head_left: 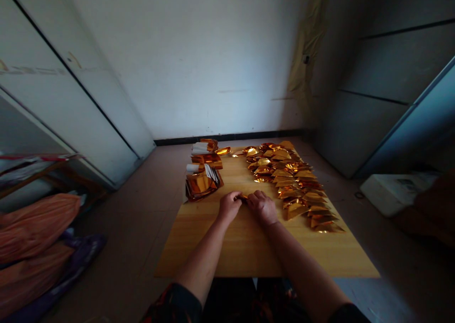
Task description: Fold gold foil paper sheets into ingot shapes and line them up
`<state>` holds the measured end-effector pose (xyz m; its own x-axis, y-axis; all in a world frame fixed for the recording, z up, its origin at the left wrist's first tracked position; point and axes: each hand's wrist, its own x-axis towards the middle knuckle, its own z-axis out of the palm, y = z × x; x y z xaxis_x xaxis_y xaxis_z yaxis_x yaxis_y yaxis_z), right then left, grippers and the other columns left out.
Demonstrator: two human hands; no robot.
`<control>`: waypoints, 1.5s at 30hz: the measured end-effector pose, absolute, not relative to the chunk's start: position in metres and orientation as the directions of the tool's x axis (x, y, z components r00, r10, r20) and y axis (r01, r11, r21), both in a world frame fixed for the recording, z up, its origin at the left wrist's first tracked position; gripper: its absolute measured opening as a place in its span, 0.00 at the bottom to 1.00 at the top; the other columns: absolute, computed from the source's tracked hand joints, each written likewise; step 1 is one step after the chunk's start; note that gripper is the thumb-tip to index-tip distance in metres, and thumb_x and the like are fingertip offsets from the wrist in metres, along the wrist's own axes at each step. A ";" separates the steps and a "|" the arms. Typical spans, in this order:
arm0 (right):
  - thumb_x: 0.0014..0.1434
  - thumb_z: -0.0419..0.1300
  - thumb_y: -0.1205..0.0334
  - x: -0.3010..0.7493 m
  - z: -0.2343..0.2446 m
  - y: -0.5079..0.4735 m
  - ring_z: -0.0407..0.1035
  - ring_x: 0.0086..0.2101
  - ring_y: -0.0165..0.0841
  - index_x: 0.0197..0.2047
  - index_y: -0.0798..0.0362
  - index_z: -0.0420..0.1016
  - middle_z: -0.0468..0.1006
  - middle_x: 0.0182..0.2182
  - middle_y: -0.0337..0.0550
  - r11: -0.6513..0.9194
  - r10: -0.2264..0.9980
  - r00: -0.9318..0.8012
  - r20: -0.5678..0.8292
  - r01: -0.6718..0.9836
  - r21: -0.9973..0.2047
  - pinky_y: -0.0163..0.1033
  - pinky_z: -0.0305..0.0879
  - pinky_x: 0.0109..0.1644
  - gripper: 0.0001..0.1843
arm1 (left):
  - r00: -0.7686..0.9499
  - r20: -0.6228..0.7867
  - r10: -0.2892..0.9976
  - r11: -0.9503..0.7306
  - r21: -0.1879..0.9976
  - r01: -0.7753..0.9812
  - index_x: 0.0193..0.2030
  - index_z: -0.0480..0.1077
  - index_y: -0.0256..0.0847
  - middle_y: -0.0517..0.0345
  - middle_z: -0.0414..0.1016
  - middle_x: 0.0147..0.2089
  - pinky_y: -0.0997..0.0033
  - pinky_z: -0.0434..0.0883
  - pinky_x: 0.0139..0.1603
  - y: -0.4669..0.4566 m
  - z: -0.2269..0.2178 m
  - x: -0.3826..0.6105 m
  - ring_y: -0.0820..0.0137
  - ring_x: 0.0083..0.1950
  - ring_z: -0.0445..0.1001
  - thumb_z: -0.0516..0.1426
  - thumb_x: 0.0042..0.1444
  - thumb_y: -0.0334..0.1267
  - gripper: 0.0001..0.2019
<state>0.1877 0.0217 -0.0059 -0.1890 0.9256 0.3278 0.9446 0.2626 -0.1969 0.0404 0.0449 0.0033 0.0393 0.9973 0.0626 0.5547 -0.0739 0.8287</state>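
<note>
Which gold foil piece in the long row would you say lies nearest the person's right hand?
The folded gold foil piece at the row's inner edge, level with the right hand; the others lie farther.

Dark short sleeves (174,304) with a reddish print end above bare forearms (202,266) and hands (229,207).

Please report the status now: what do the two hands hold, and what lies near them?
Left hand, right hand: both on small gold foil piece. Folded gold foil pieces to right. Foil sheet stack to left, on wooden table.
</note>
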 end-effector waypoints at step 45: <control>0.63 0.54 0.60 0.191 -0.011 0.026 0.61 0.33 0.32 0.30 0.50 0.73 0.73 0.30 0.41 0.233 0.891 -0.142 0.432 0.959 -0.165 0.38 0.42 0.38 0.11 | -0.020 0.039 0.999 -0.009 0.619 0.785 0.29 0.75 0.40 0.57 0.79 0.31 0.76 0.62 0.34 0.045 0.008 0.037 0.71 0.35 0.74 0.55 0.48 0.30 0.07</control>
<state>0.1906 0.0262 -0.0110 -0.1419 0.8907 0.4318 0.9585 0.2326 -0.1649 0.0368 0.0455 0.0081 -0.0198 0.9990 0.0394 0.7854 -0.0088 0.6190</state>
